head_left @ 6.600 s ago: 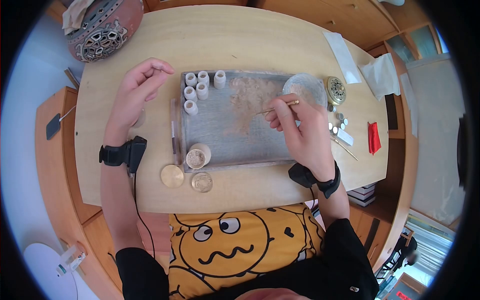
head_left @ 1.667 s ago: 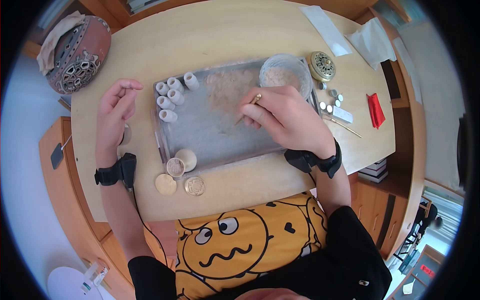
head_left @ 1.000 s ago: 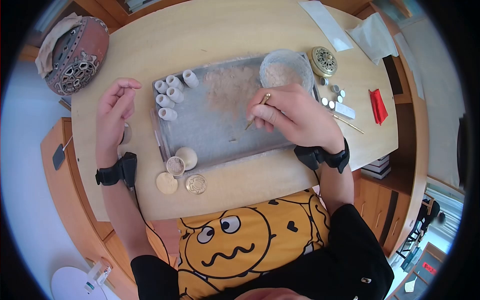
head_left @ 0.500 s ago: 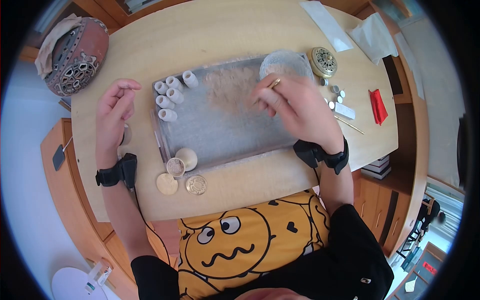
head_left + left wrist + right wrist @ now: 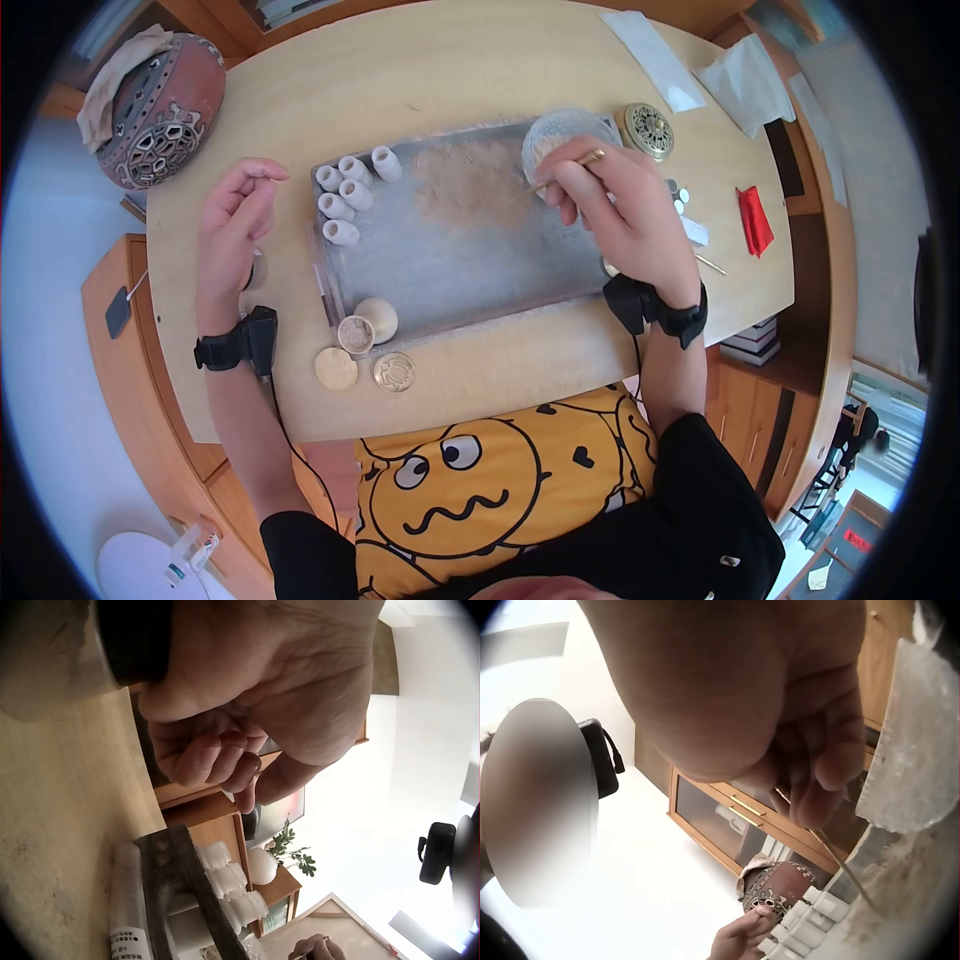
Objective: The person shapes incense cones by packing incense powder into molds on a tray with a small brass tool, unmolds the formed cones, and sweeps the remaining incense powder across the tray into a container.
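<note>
Thumb and fingers of the right hand pinch a thin gold tool at the front edge of the glass bowl, which holds pale powder. In the right wrist view, the tool's thin shaft slants down from the fingers. Powder lies spread on the grey tray. Left of the tray hovers the left hand, its fingers loosely curled and nothing visible in them. Several small white bottles stand in the tray's back left corner, the nearest things to that hand.
An open powder jar sits at the tray's front left corner, with gold discs before it. Right of the bowl are a pierced brass lid, small tins and a red pouch. A patterned pot stands back left.
The right hand has moved right and back with the tool, from over the tray's middle to the bowl. A small speck on the tray one second ago no longer shows. The left hand keeps its pose.
</note>
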`<state>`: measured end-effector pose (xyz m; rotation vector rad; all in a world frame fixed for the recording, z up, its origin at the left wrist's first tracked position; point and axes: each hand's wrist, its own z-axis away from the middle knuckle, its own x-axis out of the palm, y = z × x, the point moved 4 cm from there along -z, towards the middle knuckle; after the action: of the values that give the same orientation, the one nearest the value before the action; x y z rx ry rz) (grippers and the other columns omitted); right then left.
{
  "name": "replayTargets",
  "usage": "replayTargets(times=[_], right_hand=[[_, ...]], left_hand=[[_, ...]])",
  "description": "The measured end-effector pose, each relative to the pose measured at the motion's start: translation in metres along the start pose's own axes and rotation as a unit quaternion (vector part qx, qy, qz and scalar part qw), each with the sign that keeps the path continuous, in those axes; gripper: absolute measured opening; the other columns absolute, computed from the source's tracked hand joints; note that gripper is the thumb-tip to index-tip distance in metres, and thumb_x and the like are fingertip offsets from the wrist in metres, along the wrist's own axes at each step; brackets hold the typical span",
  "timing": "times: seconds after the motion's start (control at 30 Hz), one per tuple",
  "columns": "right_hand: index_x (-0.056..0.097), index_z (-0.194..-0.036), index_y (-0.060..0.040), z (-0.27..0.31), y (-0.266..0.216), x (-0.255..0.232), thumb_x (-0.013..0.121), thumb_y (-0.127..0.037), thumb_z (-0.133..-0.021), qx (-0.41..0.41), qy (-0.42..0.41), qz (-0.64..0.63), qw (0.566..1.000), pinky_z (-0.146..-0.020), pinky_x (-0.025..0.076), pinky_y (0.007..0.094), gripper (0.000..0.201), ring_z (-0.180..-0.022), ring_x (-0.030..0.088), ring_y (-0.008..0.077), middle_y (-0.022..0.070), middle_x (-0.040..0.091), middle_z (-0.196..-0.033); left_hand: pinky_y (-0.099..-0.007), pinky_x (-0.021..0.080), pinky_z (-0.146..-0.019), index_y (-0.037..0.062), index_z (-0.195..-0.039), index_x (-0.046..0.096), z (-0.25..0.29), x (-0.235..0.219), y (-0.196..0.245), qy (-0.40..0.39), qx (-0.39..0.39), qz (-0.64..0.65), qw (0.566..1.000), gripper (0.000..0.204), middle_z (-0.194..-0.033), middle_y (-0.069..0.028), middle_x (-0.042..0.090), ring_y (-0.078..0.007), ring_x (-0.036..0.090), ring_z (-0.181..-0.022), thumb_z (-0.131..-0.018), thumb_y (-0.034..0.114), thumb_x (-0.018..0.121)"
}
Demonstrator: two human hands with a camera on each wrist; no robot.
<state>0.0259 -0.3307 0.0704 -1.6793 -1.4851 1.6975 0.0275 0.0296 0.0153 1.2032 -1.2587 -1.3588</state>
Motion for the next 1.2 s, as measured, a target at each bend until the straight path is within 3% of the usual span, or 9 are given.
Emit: replayTargets(times=[0.13,0.23,0.37,0.6,0.67,0.77,0.87,1.0,1.2], right_hand=[[0.065,-0.091,0.0015,0.018,-0.014,-0.011,0.060,-0.007,-0.097,0.031,0.003,-0.006,1.000,-0.058,0.049,0.0294,0.012,-0.060,0.063,0.0228,0.0121,0.068,-0.081],[0.066,-0.092,0.0002,0.039,-0.018,-0.011,0.064,-0.003,-0.092,0.002,-0.040,0.068,0.997,-0.060,0.049,0.0316,0.004,-0.068,0.064,0.0296,0.0130,0.066,-0.082],[0.069,-0.097,-0.0007,0.064,-0.021,-0.009,0.067,-0.003,-0.090,-0.015,-0.056,0.063,0.996,-0.062,0.052,0.0355,0.008,-0.070,0.065,0.0303,0.0116,0.066,-0.087],[0.069,-0.095,-0.0011,0.100,-0.015,-0.019,0.070,-0.003,-0.086,0.053,-0.001,0.143,0.988,-0.058,0.051,0.0359,0.009,-0.069,0.066,0.0287,0.0095,0.066,-0.084],[0.070,-0.097,0.0000,0.106,-0.015,-0.016,0.069,0.004,-0.085,0.026,-0.012,0.215,0.976,-0.053,0.049,0.0304,0.012,-0.061,0.063,0.0220,0.0101,0.065,-0.081],[0.066,-0.096,-0.0009,0.109,-0.019,-0.005,0.068,0.002,-0.084,-0.029,0.005,0.326,0.945,-0.051,0.049,0.0329,0.013,-0.060,0.063,0.0233,0.0085,0.061,-0.077],[0.061,-0.095,-0.0021,0.112,-0.022,0.007,0.067,0.000,-0.084,0.005,-0.025,0.388,0.921,-0.050,0.049,0.0346,0.013,-0.060,0.064,0.0241,0.0073,0.057,-0.074],[0.049,-0.084,-0.0038,0.107,-0.027,0.012,0.061,-0.003,-0.077,0.012,-0.072,0.435,0.897,-0.046,0.048,0.0323,0.013,-0.062,0.062,0.0197,0.0072,0.052,-0.074],[0.049,-0.085,-0.0044,0.095,-0.025,0.016,0.061,-0.004,-0.080,-0.003,-0.058,0.430,0.901,-0.044,0.048,0.0337,0.012,-0.054,0.060,0.0212,0.0062,0.052,-0.067]], left_hand=[[-0.0189,0.023,-0.054,0.0022,-0.113,0.060,-0.001,-0.001,-0.004,-0.006,-0.006,-0.004,1.000,0.015,-0.075,0.0078,0.038,-0.0009,0.031,-0.060,-0.102,0.010,0.054],[-0.0193,0.023,-0.052,0.0023,-0.111,0.063,-0.002,0.000,-0.004,-0.005,0.006,0.011,1.000,0.015,-0.075,0.0082,0.042,-0.0002,0.030,-0.059,-0.101,0.010,0.055],[-0.0191,0.024,-0.052,0.0023,-0.110,0.063,-0.001,0.001,-0.006,0.010,-0.013,0.002,1.000,0.014,-0.075,0.0082,0.042,-0.0002,0.030,-0.059,-0.101,0.010,0.055],[-0.0195,0.024,-0.053,0.0026,-0.113,0.060,-0.001,0.000,-0.005,0.001,-0.007,-0.010,1.000,0.015,-0.074,0.0081,0.037,-0.0004,0.030,-0.059,-0.102,0.009,0.054],[-0.0196,0.024,-0.053,0.0027,-0.113,0.060,-0.001,-0.001,-0.005,-0.004,-0.002,-0.019,1.000,0.015,-0.074,0.0081,0.037,-0.0005,0.030,-0.059,-0.102,0.009,0.054],[-0.0191,0.023,-0.051,0.0023,-0.111,0.062,-0.001,-0.003,-0.006,0.002,0.002,-0.007,1.000,0.015,-0.073,0.0080,0.038,0.0001,0.030,-0.057,-0.101,0.007,0.053],[-0.0188,0.023,-0.052,0.0021,-0.112,0.062,-0.001,-0.001,-0.008,-0.002,0.002,0.007,1.000,0.015,-0.073,0.0079,0.038,0.0001,0.030,-0.058,-0.101,0.007,0.053],[-0.0188,0.024,-0.052,0.0019,-0.113,0.062,-0.001,-0.003,-0.005,0.002,0.018,0.001,1.000,0.015,-0.074,0.0078,0.039,0.0000,0.030,-0.059,-0.101,0.008,0.054],[-0.0191,0.023,-0.052,0.0017,-0.112,0.062,0.001,-0.001,-0.002,0.011,0.003,0.006,1.000,0.015,-0.075,0.0080,0.040,-0.0003,0.030,-0.059,-0.101,0.009,0.055]])
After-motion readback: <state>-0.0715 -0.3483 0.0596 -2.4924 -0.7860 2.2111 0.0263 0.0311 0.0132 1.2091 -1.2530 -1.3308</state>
